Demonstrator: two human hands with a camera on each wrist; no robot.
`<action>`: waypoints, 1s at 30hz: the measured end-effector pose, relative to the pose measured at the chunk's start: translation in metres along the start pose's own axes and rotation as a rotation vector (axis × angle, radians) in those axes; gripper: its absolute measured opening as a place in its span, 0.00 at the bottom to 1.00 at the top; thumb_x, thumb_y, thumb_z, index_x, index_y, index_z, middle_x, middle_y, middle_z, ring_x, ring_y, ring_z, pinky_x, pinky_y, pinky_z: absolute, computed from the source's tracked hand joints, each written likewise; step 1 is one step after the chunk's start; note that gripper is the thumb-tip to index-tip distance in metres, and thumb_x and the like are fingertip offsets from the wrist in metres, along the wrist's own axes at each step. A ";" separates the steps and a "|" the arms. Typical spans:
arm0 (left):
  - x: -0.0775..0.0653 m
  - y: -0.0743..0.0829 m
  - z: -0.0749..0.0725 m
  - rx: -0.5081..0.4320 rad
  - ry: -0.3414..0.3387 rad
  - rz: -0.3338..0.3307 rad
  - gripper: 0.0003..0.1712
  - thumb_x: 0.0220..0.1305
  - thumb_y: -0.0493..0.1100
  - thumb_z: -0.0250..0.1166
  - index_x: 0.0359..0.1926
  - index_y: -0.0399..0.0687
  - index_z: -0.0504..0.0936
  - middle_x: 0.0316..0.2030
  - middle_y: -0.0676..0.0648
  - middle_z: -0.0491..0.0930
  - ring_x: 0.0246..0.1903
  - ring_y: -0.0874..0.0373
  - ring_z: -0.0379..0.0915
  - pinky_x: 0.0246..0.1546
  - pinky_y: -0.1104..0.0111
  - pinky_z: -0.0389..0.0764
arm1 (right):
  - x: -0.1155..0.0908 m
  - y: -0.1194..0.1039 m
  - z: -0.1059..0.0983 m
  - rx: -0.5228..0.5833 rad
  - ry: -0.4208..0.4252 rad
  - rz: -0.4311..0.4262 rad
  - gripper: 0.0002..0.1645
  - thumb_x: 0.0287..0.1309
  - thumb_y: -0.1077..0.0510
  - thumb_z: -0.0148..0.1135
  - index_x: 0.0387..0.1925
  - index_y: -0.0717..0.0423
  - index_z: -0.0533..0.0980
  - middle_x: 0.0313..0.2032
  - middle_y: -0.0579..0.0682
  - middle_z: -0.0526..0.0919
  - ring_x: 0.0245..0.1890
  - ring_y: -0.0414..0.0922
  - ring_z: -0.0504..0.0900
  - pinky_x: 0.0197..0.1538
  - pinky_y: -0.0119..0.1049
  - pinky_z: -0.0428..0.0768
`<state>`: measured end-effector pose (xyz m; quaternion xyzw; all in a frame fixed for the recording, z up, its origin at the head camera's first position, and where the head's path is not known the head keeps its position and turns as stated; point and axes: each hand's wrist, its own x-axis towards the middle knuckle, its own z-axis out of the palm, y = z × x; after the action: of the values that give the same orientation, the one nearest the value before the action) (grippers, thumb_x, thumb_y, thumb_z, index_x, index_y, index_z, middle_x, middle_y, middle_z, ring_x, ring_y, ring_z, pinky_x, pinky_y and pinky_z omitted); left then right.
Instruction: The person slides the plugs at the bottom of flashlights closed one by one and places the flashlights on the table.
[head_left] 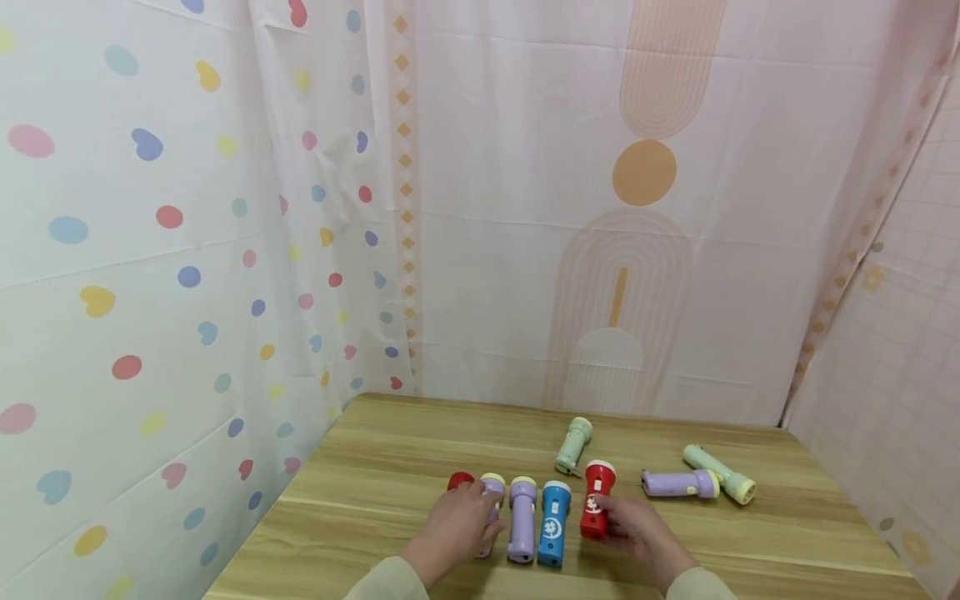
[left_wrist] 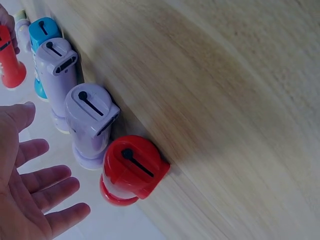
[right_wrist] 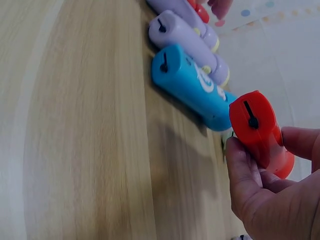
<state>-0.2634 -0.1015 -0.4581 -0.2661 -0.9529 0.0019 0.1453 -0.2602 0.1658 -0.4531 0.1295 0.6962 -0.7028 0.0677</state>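
Wood-grain tabletop (head_left: pixel 352 475) served as work surface. My right hand (head_left: pixel 641 527) pinched a red flashlight (head_left: pixel 598 478) between thumb and fingers, just right of a blue flashlight (head_left: pixel 553 518). Step in hand, presumably: lining up flashlights. Next move called for setting it down parallel, then releasing. My left hand (head_left: pixel 460 523), fingers extended, grasped nothing beside a lavender flashlight (head_left: pixel 492 481).
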 end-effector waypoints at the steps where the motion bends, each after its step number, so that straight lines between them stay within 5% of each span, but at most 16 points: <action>1: 0.000 -0.001 0.000 -0.003 -0.003 -0.005 0.22 0.62 0.58 0.68 0.51 0.51 0.82 0.43 0.44 0.81 0.39 0.51 0.79 0.37 0.58 0.82 | 0.001 0.000 0.000 -0.011 0.000 0.002 0.17 0.64 0.63 0.57 0.45 0.79 0.71 0.27 0.53 0.84 0.28 0.45 0.82 0.37 0.40 0.83; 12: -0.002 -0.004 -0.002 -0.062 -0.043 -0.005 0.20 0.63 0.55 0.68 0.51 0.50 0.83 0.42 0.45 0.80 0.38 0.54 0.78 0.31 0.60 0.81 | 0.003 0.005 -0.005 -0.129 0.012 0.016 0.16 0.62 0.64 0.58 0.42 0.78 0.71 0.25 0.53 0.84 0.26 0.45 0.83 0.36 0.42 0.84; 30: -0.005 -0.008 0.000 -0.017 0.045 0.069 0.12 0.60 0.51 0.70 0.37 0.50 0.81 0.34 0.48 0.77 0.33 0.56 0.76 0.24 0.63 0.78 | 0.006 0.014 -0.002 -0.233 0.032 0.040 0.17 0.61 0.65 0.61 0.41 0.78 0.68 0.27 0.55 0.80 0.26 0.45 0.81 0.34 0.42 0.84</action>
<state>-0.2637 -0.1110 -0.4591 -0.2999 -0.9397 -0.0073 0.1641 -0.2622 0.1680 -0.4684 0.1459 0.7714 -0.6135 0.0850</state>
